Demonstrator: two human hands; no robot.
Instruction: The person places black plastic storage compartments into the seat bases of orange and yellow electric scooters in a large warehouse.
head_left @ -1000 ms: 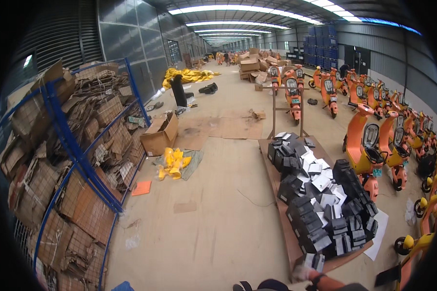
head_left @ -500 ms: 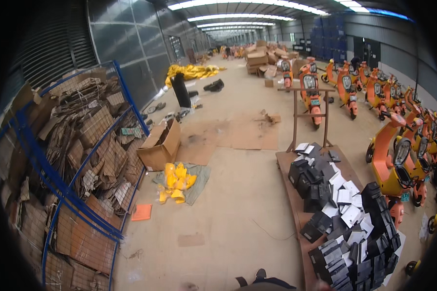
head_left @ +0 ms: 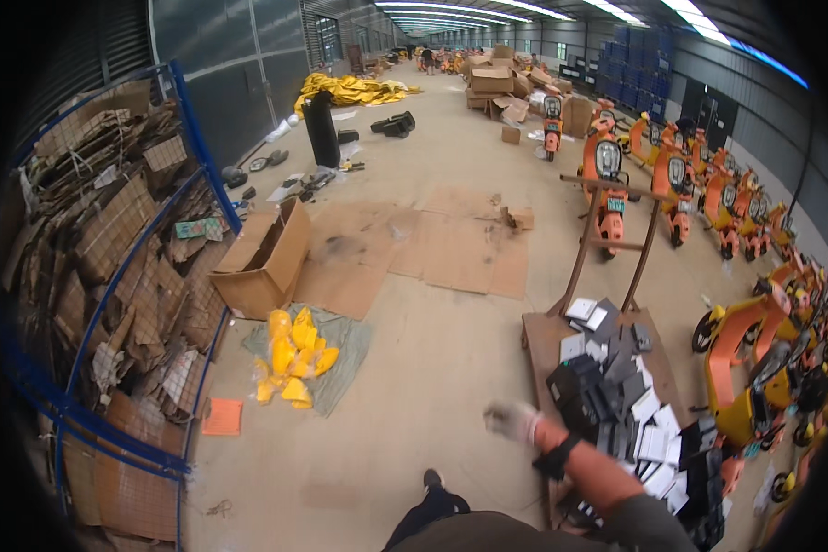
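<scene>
My right hand (head_left: 513, 423), in a pale glove, reaches in over the floor beside the left edge of a brown flatbed trolley (head_left: 541, 336). A dark band circles the wrist. Motion smears the fingers, so I cannot tell whether they are open or closed, and nothing held shows in them. On the trolley lies a heap of black boxes (head_left: 584, 394) mixed with white boxes (head_left: 653, 443); my forearm crosses in front of part of it. My left hand is out of view.
A blue mesh cage (head_left: 198, 138) full of flattened cardboard stands at left. Near it are an open carton (head_left: 256, 276), yellow plastic parts (head_left: 296, 354) on a grey cloth and an orange sheet (head_left: 222, 417). Orange and yellow scooters (head_left: 741, 368) line the right side.
My right arm has swung into view from the lower edge, beside the trolley. A blurred hand at the lower left edge is gone. The view has shifted, and a stepping leg shows below.
</scene>
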